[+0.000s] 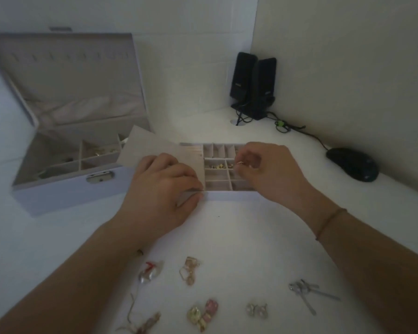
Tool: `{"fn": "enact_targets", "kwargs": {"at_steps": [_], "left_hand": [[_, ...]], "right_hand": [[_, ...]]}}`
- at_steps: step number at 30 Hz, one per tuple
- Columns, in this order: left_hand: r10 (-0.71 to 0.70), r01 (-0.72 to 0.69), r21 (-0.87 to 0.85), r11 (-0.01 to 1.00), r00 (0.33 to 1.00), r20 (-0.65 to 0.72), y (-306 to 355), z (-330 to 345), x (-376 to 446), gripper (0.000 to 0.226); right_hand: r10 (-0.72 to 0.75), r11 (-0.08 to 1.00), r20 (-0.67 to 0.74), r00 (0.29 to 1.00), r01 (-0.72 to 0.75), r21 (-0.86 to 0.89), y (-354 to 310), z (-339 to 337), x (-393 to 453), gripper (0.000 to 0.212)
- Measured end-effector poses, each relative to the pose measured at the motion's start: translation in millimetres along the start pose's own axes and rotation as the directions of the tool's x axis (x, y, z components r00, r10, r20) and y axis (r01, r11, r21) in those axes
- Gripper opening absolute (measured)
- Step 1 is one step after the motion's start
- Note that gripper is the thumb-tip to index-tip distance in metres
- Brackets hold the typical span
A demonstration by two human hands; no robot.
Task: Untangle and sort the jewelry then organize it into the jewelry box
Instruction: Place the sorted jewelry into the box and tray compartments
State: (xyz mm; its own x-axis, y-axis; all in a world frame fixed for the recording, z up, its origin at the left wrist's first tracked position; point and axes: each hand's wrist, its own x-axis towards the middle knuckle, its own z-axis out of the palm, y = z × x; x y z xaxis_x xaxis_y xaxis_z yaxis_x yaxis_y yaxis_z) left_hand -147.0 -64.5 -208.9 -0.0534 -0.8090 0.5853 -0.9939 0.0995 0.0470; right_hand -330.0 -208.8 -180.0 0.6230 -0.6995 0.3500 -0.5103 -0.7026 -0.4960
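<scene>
A pale jewelry box (65, 189) stands open at the left, its lid raised and its compartments holding a few pieces. In front of me lies a divided tray (229, 195) with small gold pieces in a middle cell. My left hand (162, 189) rests on the tray's left front corner, fingers pressed on its edge. My right hand (268, 169) hovers over the tray's right side, pinching a small gold ring (240, 163) between thumb and fingertips. Near the table's front edge lie several jewelry pieces: a pearl-like pendant (149, 273), gold earrings (190, 270), pink and gold earrings (203, 314).
Two black speakers (253, 85) stand in the back corner with cables trailing right. A black mouse (352, 163) sits at the right by the wall. Silver hair clips (307, 291) and a small earring pair (257, 309) lie at the front right.
</scene>
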Motion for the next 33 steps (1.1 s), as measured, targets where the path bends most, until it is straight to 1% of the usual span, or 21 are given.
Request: {"fn": "enact_targets", "kwargs": {"at_steps": [3,8,9,10,11,12,13,14,16,17,18,19,20,21,23,24,26,27,29,31,33], "left_hand": [[-0.004,0.004,-0.002,1.0,1.0,0.007,0,1,-1,0.021],[0.011,-0.011,0.012,1.0,1.0,-0.011,-2,2,0,0.019],[0.013,-0.013,0.011,1.0,1.0,-0.015,-2,2,1,0.019],[0.014,-0.014,0.009,1.0,1.0,-0.017,-1,2,1,0.019],[0.013,-0.012,0.005,1.0,1.0,-0.018,-1,2,1,0.019],[0.01,-0.01,0.001,1.0,1.0,-0.019,-1,2,1,0.02],[0.008,-0.008,-0.003,1.0,1.0,-0.022,-1,3,1,0.021],[0.009,-0.009,-0.007,1.0,1.0,-0.024,-2,3,1,0.021],[0.013,-0.014,-0.017,1.0,1.0,-0.026,-3,3,2,0.02],[0.017,-0.017,-0.017,1.0,1.0,-0.026,-3,2,1,0.021],[0.021,-0.021,-0.012,1.0,0.999,-0.025,-3,2,1,0.022],[0.024,-0.024,-0.004,1.0,0.999,-0.025,-3,2,1,0.023],[0.028,-0.028,0.001,1.0,0.999,-0.027,-3,2,1,0.023],[0.036,-0.036,-0.001,0.999,0.999,-0.033,-4,2,1,0.023],[0.057,-0.06,-0.052,0.997,0.996,-0.068,-5,1,2,0.02],[0.055,-0.067,-0.105,0.992,0.992,-0.115,-5,-1,3,0.016],[0.011,-0.06,-0.188,0.98,0.968,-0.252,-9,-7,4,0.013],[-0.014,-0.046,-0.188,0.981,0.951,-0.31,-11,-11,4,0.014],[-0.03,-0.015,-0.118,0.993,0.929,-0.368,-19,-18,2,0.016],[-0.049,0.035,-0.044,0.998,0.925,-0.377,-30,-21,0,0.015],[-0.105,0.101,-0.03,0.994,0.921,-0.374,-40,-24,-2,0.015]], "right_hand": [[0.011,0.999,0.012,1.0,-0.01,-0.053,9,14,0,0.004],[-0.032,0.966,0.025,0.999,0.037,-0.257,14,9,0,0.011],[-0.054,0.957,0.011,0.998,0.055,-0.283,12,6,-1,0.011],[-0.114,0.95,-0.015,0.993,0.105,-0.295,7,5,-5,0.01],[-0.209,0.941,-0.035,0.977,0.191,-0.279,0,2,-11,0.009],[-0.315,0.924,-0.024,0.949,0.301,-0.235,-10,0,-18,0.01],[-0.414,0.895,0.034,0.91,0.413,-0.169,-22,-2,-27,0.013],[-0.5,0.854,0.134,0.855,0.513,-0.09,-33,-2,-36,0.017],[-0.615,0.767,0.359,0.702,0.638,0.068,-48,3,-52,0.024],[-0.638,0.739,0.448,0.626,0.662,0.129,-53,7,-57,0.027],[-0.643,0.724,0.518,0.564,0.667,0.174,-55,12,-61,0.031],[-0.639,0.719,0.569,0.517,0.664,0.204,-57,15,-63,0.033],[-0.638,0.714,0.598,0.485,0.664,0.223,-57,17,-63,0.033],[-0.644,0.706,0.606,0.468,0.669,0.233,-55,19,-63,0.031],[-0.664,0.688,0.59,0.459,0.685,0.24,-53,21,-62,0.02],[-0.663,0.689,0.589,0.461,0.685,0.239,-52,22,-62,0.015],[-0.641,0.711,0.603,0.475,0.663,0.234,-52,24,-62,0.009],[-0.626,0.727,0.61,0.486,0.646,0.232,-51,25,-62,0.006],[-0.599,0.757,0.619,0.508,0.61,0.232,-50,23,-59,0.002],[-0.558,0.797,0.632,0.538,0.56,0.227,-47,20,-56,0.002],[-0.537,0.821,0.631,0.56,0.52,0.237,-42,17,-53,0.005]]}}
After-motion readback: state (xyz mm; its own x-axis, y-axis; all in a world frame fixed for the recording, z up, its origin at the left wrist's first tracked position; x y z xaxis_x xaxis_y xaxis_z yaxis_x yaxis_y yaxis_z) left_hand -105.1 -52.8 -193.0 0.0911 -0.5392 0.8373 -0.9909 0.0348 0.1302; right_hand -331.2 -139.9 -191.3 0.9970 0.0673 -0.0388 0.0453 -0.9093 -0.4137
